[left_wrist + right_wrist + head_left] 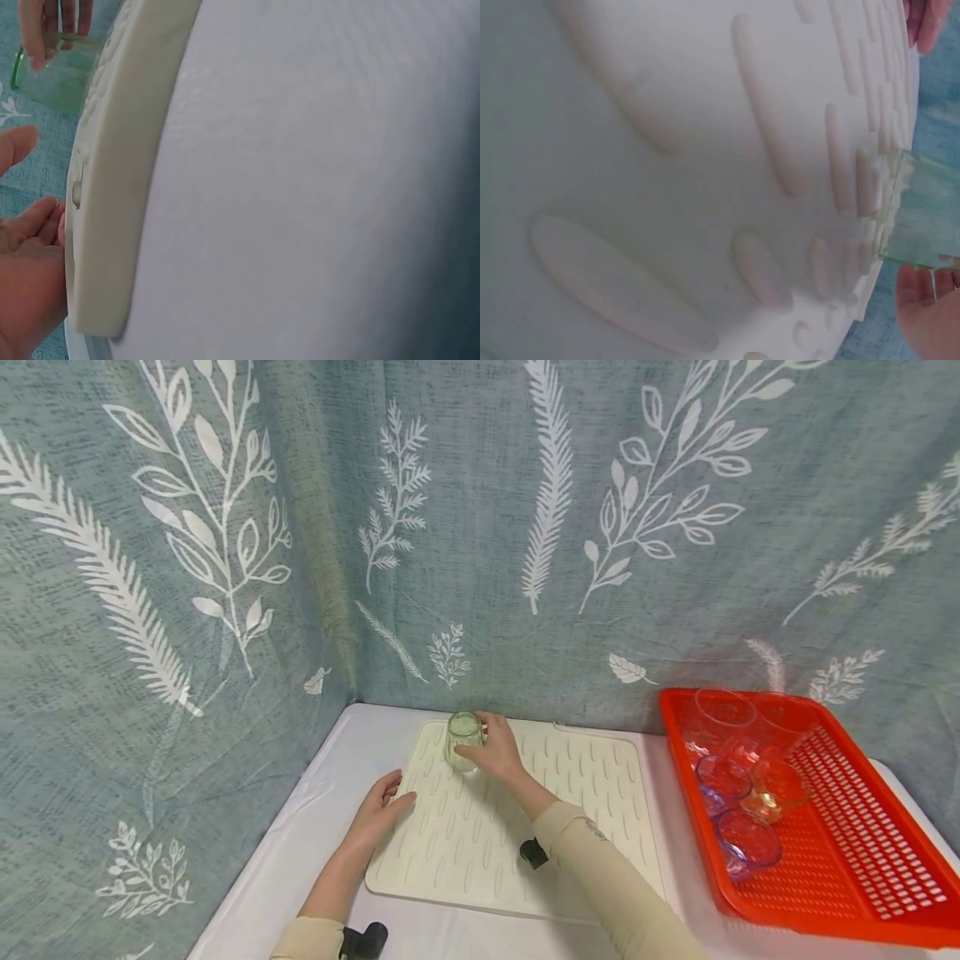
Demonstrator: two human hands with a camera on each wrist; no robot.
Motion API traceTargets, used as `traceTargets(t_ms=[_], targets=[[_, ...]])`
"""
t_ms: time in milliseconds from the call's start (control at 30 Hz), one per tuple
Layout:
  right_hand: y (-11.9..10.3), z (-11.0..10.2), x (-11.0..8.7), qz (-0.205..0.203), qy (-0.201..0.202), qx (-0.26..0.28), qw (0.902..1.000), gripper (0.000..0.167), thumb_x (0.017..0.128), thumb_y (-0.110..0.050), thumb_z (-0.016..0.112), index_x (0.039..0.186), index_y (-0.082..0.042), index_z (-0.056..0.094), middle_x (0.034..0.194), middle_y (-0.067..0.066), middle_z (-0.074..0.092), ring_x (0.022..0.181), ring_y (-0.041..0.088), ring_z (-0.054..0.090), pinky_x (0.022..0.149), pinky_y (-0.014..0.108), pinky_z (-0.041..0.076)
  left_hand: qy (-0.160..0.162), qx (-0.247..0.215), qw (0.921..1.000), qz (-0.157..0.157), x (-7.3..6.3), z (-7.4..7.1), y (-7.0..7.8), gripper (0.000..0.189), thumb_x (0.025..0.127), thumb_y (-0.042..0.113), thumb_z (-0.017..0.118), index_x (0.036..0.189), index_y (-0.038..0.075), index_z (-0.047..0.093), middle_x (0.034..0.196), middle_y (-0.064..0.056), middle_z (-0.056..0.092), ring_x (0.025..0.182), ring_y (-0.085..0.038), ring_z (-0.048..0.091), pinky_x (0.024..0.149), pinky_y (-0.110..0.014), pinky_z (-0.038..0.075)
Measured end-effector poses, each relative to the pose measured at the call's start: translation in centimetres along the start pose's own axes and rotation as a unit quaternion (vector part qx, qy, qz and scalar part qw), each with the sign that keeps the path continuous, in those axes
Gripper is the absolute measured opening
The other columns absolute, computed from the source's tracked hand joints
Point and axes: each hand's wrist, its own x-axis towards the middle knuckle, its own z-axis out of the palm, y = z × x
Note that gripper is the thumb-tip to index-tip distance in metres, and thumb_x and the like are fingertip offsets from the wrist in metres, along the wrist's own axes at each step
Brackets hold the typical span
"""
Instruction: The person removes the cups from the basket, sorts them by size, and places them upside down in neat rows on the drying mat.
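Observation:
A clear green drinking glass (pixel 462 732) stands on the cream ridged drying mat (pixel 450 852), near its far left corner. My right hand (pixel 498 752) grips the glass from the right side, thumb on the near side. The right wrist view shows the base end of the glass (pixel 919 210) against the mat, with part of the right hand (pixel 934 319) beside it. At the mat's left edge is my left hand (pixel 377 817), holding nothing, its fingers loosely bent. The left wrist view catches that left hand (pixel 30 277) beside the mat's thick edge.
To the right, a red plastic basket (pixel 832 893) holds several glasses, among them a blue one (pixel 748 839), an amber one (pixel 780 785) and a large clear one (pixel 726 708). A white-covered table (pixel 420 931) lies beneath. Blue-green leaf-patterned curtains (pixel 480 527) hang behind and at left.

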Motion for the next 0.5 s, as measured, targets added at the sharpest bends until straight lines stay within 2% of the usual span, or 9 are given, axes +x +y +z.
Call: traceTargets(t_ms=[233, 367, 500], targets=[[0.3, 0.2, -0.3, -0.01, 0.0, 0.001, 1.0, 0.069, 0.084, -0.02, 0.076, 0.14, 0.003, 0.044, 0.13, 0.02, 0.046, 0.116, 0.033, 0.05, 0.096, 0.044, 0.047, 0.001, -0.003, 0.9999, -0.013, -0.1, 0.1, -0.4, 0.064, 0.095, 0.011, 0.06, 0.147, -0.008, 0.029, 0.147, -0.027, 0.034, 0.134, -0.037, 0.032, 0.116, -0.046, 0.018], [0.4, -0.1, -0.7, -0.015, -0.001, 0.002, 0.9999, 0.069, 0.084, -0.018, 0.076, 0.14, 0.004, 0.043, 0.132, 0.022, 0.046, 0.12, 0.037, 0.048, 0.098, 0.048, 0.045, 0.001, 0.002, 0.9999, -0.017, 0.0, 0.0, -0.4, 0.064, 0.095, 0.011, 0.06, 0.147, -0.008, 0.028, 0.147, -0.027, 0.034, 0.134, -0.037, 0.032, 0.116, -0.046, 0.018], [0.5, -0.8, -1.4, 0.001, 0.0, 0.024, 0.9997, 0.069, 0.085, -0.019, 0.075, 0.141, 0.004, 0.042, 0.135, 0.022, 0.044, 0.122, 0.038, 0.046, 0.098, 0.049, 0.044, 0.002, 0.001, 0.9998, -0.018, 0.2, 0.0, -0.2, 0.064, 0.095, 0.012, 0.06, 0.148, -0.007, 0.028, 0.147, -0.026, 0.035, 0.133, -0.036, 0.033, 0.116, -0.046, 0.019]])
